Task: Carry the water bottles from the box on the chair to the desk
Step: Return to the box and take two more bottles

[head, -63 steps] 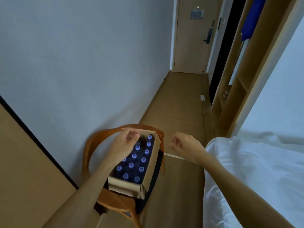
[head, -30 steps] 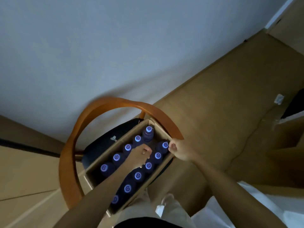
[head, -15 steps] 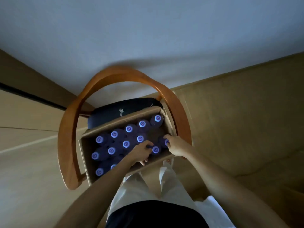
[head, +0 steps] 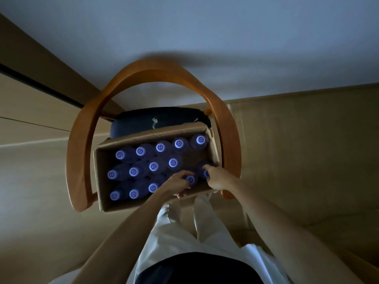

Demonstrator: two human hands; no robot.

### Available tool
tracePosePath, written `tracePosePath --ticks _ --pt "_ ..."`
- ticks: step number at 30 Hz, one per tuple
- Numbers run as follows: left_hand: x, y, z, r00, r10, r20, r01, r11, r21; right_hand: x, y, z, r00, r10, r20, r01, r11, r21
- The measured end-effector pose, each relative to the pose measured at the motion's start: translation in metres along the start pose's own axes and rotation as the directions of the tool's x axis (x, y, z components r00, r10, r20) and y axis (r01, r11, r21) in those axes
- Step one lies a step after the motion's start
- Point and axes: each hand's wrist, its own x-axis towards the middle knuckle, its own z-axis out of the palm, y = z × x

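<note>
Cardboard box (head: 102, 177): brown, open-topped, flaps down, set slightly askew on the dark seat of a chair (head: 86, 128) with a curved wooden back rail. Water bottles (head: 153, 167): dark-bodied, upright, pale round caps bearing a swirl mark, packed in three rough rows; fifteen caps visible. Right end of the middle row holds a gap. Two bottles at the near right corner, one (head: 190, 179) beside the other (head: 206, 174), are partly covered by hands.
</note>
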Motion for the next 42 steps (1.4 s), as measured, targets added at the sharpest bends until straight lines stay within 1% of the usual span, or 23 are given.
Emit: tracePosePath --ticks 3,5,8,10,12,14,19,21,24,26,28,30,31,32,36,38,42 --pt "-0.002 0.001 0.001 0.999 0.024 -0.037 -0.023 0.999 0.036 0.000 -0.001 0.000 0.999 -0.012 -0.040 0.013 0.999 0.038" --pt "-0.007 0.001 0.003 0.996 0.057 -0.068 -0.051 0.996 0.080 -0.002 -0.003 0.004 0.996 -0.012 -0.087 0.014 1.000 0.022" --pt "-0.015 0.001 0.003 0.989 0.104 -0.101 -0.092 0.989 0.112 -0.008 -0.005 0.005 0.992 -0.023 -0.120 0.024 1.000 0.010" --pt "-0.020 0.001 0.001 0.984 0.130 -0.124 -0.117 0.987 0.108 -0.014 -0.005 0.000 0.984 -0.070 -0.165 0.066 0.997 -0.033" --pt "-0.027 0.003 0.000 0.976 0.176 -0.126 -0.160 0.979 0.127 -0.020 -0.009 -0.012 0.956 -0.140 -0.257 0.111 0.986 -0.121" --pt "-0.039 0.008 0.000 0.962 0.239 -0.129 -0.212 0.958 0.194 -0.029 -0.016 -0.029 0.925 -0.193 -0.328 0.146 0.976 -0.160" --pt "-0.067 0.018 -0.003 0.909 0.358 -0.212 -0.234 0.861 0.451 -0.045 -0.024 -0.060 0.890 -0.313 -0.330 0.217 0.930 -0.296" --pt "-0.079 0.017 -0.004 0.876 0.409 -0.258 -0.221 0.813 0.538 -0.052 -0.022 -0.068 0.875 -0.338 -0.346 0.234 0.922 -0.309" --pt "-0.099 0.015 -0.002 0.786 0.488 -0.380 -0.178 0.767 0.617 -0.065 -0.023 -0.078 0.844 -0.385 -0.372 0.273 0.907 -0.321" --pt "-0.113 0.012 -0.002 0.732 0.526 -0.432 -0.163 0.752 0.639 -0.076 -0.026 -0.088 0.801 -0.427 -0.419 0.297 0.892 -0.341" --pt "-0.132 0.009 -0.005 0.683 0.540 -0.492 -0.149 0.762 0.630 -0.086 -0.033 -0.102 0.758 -0.480 -0.442 0.342 0.869 -0.358" --pt "-0.154 0.003 -0.011 0.640 0.542 -0.545 -0.137 0.778 0.613 -0.098 -0.046 -0.115 0.720 -0.544 -0.431 0.404 0.834 -0.377" --pt "-0.166 0.001 -0.014 0.606 0.543 -0.581 -0.123 0.786 0.606 -0.104 -0.054 -0.122 0.695 -0.577 -0.429 0.436 0.812 -0.387" --pt "-0.180 -0.001 -0.017 0.559 0.545 -0.625 -0.102 0.793 0.600 -0.110 -0.064 -0.127 0.670 -0.604 -0.431 0.463 0.794 -0.394" --pt "-0.239 -0.010 -0.035 0.307 0.531 -0.790 -0.050 0.838 0.543 -0.135 -0.118 -0.144 0.598 -0.675 -0.433 0.545 0.738 -0.398" --pt "-0.271 -0.015 -0.046 0.221 0.487 -0.845 -0.017 0.868 0.496 -0.148 -0.154 -0.149 0.548 -0.714 -0.437 0.602 0.699 -0.386" --pt "-0.342 -0.031 -0.072 0.055 0.415 -0.908 0.032 0.909 0.417 -0.185 -0.233 -0.147 0.413 -0.809 -0.419 0.704 0.575 -0.417"
